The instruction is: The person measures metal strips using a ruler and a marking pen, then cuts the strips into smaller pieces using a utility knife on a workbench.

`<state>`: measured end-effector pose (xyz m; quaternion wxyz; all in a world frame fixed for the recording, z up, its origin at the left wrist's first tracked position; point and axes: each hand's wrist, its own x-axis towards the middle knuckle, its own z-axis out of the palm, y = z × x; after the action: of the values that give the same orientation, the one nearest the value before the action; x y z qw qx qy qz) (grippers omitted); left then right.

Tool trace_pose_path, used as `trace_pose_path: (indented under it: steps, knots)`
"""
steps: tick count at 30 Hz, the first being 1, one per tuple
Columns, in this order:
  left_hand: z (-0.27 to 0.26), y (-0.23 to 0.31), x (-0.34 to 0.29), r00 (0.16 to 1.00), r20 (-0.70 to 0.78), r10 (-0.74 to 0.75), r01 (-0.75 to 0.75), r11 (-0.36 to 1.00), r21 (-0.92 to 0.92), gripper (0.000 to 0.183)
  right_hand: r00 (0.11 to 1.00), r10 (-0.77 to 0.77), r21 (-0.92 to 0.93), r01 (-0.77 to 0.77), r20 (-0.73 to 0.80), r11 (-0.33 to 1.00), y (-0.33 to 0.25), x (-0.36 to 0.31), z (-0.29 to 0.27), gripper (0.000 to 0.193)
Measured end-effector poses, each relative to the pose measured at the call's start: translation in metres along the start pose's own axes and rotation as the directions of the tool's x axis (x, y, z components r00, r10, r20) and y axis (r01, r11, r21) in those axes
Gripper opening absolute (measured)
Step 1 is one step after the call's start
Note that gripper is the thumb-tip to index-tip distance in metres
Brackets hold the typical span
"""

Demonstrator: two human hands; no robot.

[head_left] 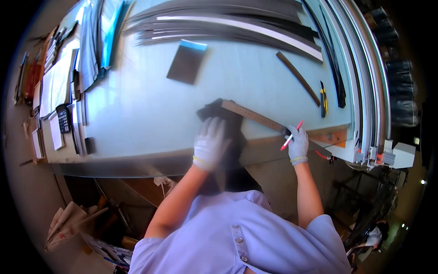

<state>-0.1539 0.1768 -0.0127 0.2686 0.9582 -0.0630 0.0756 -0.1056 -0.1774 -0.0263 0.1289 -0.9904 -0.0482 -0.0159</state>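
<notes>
A piece of black sheet material lies at the table's front edge in front of me. My left hand, in a white knitted glove, rests on or just over its left side, fingers stretched out and somewhat blurred. In my right hand, also gloved, is a red-and-white pen, held slantwise. A long flat ruler runs from the black piece's far edge to the fingers of my right hand; whether they grip its end too, I cannot tell.
Long dark strips are piled at the far side. Nearer lies a dark rectangular piece with a blue edge. At right are a brown strip, a yellow-and-black cutter knife and metal rails. Papers and a calculator lie left.
</notes>
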Motion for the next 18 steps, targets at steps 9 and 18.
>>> trace_pose_path:
  steps: [9, 18]
  knots:
    - [0.016, -0.003, -0.005, 0.999, -0.041, 0.017, -0.013, 0.996, 0.089, 0.059, 0.978, -0.207, -0.043, 0.208, 0.022, 0.977, -0.007, 0.009, -0.007, 0.035]
    - [0.021, -0.004, -0.005, 0.998, -0.025, 0.055, -0.051, 0.991, 0.125, 0.06, 0.974, -0.221, -0.051, 0.224, 0.05, 0.973, -0.006, 0.0, -0.003, 0.035]
